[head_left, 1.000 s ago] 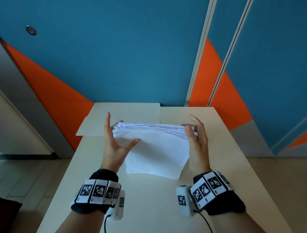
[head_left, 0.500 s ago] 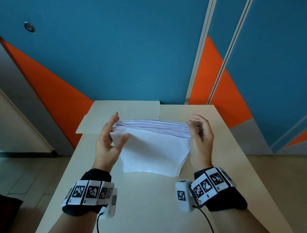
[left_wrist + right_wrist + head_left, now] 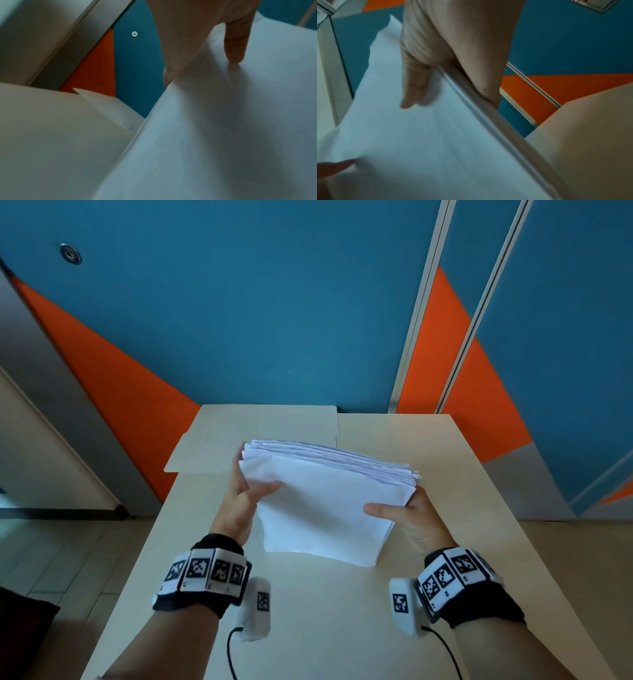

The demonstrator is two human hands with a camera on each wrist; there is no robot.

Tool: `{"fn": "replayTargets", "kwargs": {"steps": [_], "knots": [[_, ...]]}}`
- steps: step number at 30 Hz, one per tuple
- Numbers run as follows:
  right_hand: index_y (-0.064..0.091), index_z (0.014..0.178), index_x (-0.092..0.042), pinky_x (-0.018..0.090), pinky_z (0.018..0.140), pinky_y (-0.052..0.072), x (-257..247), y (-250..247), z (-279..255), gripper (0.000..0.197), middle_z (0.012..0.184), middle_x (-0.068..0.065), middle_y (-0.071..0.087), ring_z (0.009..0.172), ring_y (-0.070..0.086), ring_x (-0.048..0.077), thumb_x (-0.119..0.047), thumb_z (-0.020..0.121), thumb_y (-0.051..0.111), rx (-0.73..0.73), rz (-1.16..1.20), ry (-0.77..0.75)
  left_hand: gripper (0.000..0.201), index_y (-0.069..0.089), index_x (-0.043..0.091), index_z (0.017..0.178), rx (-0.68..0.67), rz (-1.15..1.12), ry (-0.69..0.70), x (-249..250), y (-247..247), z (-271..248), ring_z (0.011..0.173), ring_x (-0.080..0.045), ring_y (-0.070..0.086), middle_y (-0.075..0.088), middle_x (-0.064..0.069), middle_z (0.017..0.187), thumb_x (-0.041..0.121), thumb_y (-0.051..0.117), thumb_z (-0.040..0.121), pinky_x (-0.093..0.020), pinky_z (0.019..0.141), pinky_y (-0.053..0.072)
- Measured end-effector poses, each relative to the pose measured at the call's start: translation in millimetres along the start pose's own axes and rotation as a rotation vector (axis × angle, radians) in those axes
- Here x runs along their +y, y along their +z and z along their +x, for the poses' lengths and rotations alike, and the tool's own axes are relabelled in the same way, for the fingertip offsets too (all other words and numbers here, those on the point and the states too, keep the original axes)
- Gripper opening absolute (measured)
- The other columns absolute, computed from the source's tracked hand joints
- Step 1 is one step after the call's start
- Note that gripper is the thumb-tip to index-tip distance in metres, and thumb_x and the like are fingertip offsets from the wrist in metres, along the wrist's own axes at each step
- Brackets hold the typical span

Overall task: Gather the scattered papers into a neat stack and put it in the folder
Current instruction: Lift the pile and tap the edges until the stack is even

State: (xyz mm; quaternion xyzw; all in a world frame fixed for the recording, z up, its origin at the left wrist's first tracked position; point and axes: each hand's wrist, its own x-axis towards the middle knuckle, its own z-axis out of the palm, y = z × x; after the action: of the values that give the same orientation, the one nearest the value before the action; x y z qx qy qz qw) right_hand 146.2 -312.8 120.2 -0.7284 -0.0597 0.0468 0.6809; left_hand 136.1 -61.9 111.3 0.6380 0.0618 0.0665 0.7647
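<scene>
Head view first: a blue wall [image 3: 274, 302] with orange wedges [image 3: 113, 364] and pale vertical strips rises beyond both hands, and below them a beige table [image 3: 325, 611] runs toward it. On the far left corner of that table, just past the left fingertips, lies the manila folder [image 3: 219, 440], apparently closed and flat, partly overhanging the table's left edge. Between the hands sits the stack of papers [image 3: 325, 501], tilted with its far edge raised. That tilt probably lets the sheets be squared up, since the upper edges are fanned rather than flush. The right hand [image 3: 414, 518] grips the stack's right side, thumb on the top sheet and fingers underneath. The left hand [image 3: 239, 501] holds the left side likewise; the left wrist view shows its thumb pressing the top sheet. Small wrist cameras [image 3: 255, 607] hang below the marker-covered cuffs.
</scene>
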Motion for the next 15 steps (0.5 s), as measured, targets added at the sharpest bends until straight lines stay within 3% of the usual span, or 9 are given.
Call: {"fn": "replayTargets", "kwargs": {"steps": [2,4,5,7,11,13,15], "knots": [[0.067,0.092,-0.026,0.033,0.093,0.052,-3,7,1,0.037,0.095,-0.004,0.072,0.098,0.069,0.014,0.003,0.071,0.075,0.058,0.007,0.005,0.072,0.05,0.011,0.126,-0.026,0.062,0.014,1,7,1,0.094,-0.016,0.064,0.066,-0.001,0.097,0.01,0.07,0.057,-0.022,0.079,0.05],[0.067,0.089,-0.027,0.031,0.091,0.051,-10,9,1,0.032,0.091,-0.007,0.072,0.087,0.07,0.004,0.001,0.075,0.073,0.1,0.033,-0.033,0.055,0.054,0.014,0.12,-0.033,0.042,0.068,5,10,2,0.084,-0.006,0.066,0.067,0.002,0.098,0.004,0.064,0.067,-0.014,0.069,0.051],[0.068,0.087,-0.029,0.029,0.091,0.051,-13,8,2,0.032,0.09,-0.011,0.072,0.087,0.069,0.003,0.0,0.075,0.072,0.107,0.046,-0.067,0.05,0.055,0.014,0.119,-0.037,0.025,0.09,7,9,3,0.085,-0.006,0.066,0.068,0.001,0.099,0.0,0.063,0.071,-0.014,0.07,0.051],[0.071,0.087,-0.029,0.03,0.09,0.052,-15,5,2,0.032,0.091,-0.012,0.074,0.096,0.069,0.011,0.001,0.075,0.073,0.108,0.059,-0.101,0.048,0.054,0.011,0.121,-0.061,-0.002,0.121,6,1,4,0.092,-0.011,0.066,0.068,-0.003,0.105,-0.004,0.062,0.076,-0.018,0.076,0.053],[0.067,0.101,-0.02,0.041,0.091,0.052,4,-2,-2,0.044,0.108,0.007,0.071,0.104,0.067,0.026,0.008,0.068,0.075,0.065,0.112,0.003,0.083,0.046,0.011,0.129,-0.126,0.018,0.002,-16,-12,-2,0.099,-0.015,0.065,0.066,-0.003,0.111,0.015,0.077,0.052,-0.025,0.078,0.054],[0.066,0.101,-0.02,0.042,0.092,0.053,13,-2,-4,0.046,0.103,0.003,0.073,0.101,0.069,0.022,0.009,0.066,0.076,0.058,0.088,0.047,0.082,0.053,0.013,0.124,-0.127,0.04,-0.052,-25,-9,-6,0.096,-0.015,0.066,0.07,0.002,0.104,0.021,0.079,0.046,-0.023,0.075,0.054],[0.071,0.088,-0.025,0.039,0.089,0.054,14,-2,-5,0.04,0.089,-0.007,0.076,0.089,0.071,0.012,0.008,0.067,0.076,0.075,0.057,0.034,0.061,0.063,0.017,0.106,-0.102,0.067,-0.042,-24,-3,-8,0.084,-0.007,0.069,0.074,0.009,0.088,0.023,0.08,0.048,-0.019,0.069,0.054]]}}
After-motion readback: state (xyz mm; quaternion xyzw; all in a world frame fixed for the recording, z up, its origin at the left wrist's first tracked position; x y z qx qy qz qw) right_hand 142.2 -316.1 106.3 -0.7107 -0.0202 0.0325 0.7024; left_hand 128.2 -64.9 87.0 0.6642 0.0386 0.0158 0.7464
